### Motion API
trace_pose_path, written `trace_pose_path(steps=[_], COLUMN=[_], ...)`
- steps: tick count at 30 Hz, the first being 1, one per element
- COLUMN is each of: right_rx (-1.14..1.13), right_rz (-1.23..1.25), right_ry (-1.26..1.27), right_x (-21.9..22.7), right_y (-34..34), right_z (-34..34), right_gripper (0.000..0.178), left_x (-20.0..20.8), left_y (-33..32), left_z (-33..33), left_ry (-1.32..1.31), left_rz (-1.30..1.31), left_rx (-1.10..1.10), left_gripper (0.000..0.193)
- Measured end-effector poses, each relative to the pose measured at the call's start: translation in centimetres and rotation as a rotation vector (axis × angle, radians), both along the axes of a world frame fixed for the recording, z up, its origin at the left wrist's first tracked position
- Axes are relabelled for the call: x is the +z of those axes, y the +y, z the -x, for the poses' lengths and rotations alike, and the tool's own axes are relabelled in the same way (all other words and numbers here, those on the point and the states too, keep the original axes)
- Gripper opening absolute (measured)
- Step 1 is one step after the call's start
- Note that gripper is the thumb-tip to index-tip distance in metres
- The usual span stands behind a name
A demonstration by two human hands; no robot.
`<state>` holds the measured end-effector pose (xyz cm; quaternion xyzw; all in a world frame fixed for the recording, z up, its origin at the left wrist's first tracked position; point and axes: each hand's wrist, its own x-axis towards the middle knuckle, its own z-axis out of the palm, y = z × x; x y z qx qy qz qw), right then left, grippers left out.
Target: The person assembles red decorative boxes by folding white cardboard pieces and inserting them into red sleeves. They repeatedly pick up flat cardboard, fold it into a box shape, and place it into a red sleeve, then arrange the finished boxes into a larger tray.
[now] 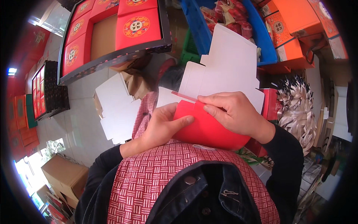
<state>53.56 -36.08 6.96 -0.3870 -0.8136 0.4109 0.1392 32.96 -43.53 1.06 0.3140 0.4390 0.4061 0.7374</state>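
"Looking through the head view, where is the piece you're handling?"

"The red card (212,128) sits just in front of my patterned apron (140,177), between my two hands."

"And your fingers?"

"My right hand (236,112) pinches the card's far edge between thumb and forefinger, the other fingers curled in. My left hand (162,125) is at the card's left end, its thumb pressed on the red face. What my left fingers do behind it I cannot tell; they're hidden."

"How far along is it?"

"Only partway, I'd judge. The red face bows, and a narrow strip shows along the far edge where I pinch, so some bending seems done. It has no closed shape yet; I see no squared walls."

"What else looks unfinished?"

"Just beyond the red card there's a large white sheet (231,63), its flaps spread flat; whether it joins the card, I can't tell. Left of the card, another white sheet (115,106) is unfolded too. Farther off, beyond and to the left of the card, a black tray (115,62) holds red boxes (135,28) around one bare brown gap (103,37). In the part I can see, I'd judge that set one box short."
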Motion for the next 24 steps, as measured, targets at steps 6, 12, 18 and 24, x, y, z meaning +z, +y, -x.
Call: trace_pose_path(steps=[6, 12, 18, 24], right_rx=[-0.014, -0.042, -0.023, 0.013], right_rz=[-0.092, -0.111, -0.170, -0.204], right_ry=[-0.033, -0.051, -0.064, -0.116], right_x=[0.0, 0.1, 0.1, 0.1], right_y=[-0.3, -0.7, -1.2, -1.8], right_z=[0.4, 1.0, 1.4, 1.6], right_gripper=[0.025, 0.025, 0.025, 0.027], left_x=[0.9, 0.9, 0.7, 0.4], left_y=[-0.1, -0.2, -0.3, -0.5], left_z=[-0.1, -0.1, -0.1, -0.1], left_ry=[0.074, 0.089, 0.082, 0.071], left_rz=[0.005, -0.028, -0.067, -0.078], left_rx=[0.028, 0.037, 0.084, 0.118], left_gripper=[0.029, 0.028, 0.024, 0.022])
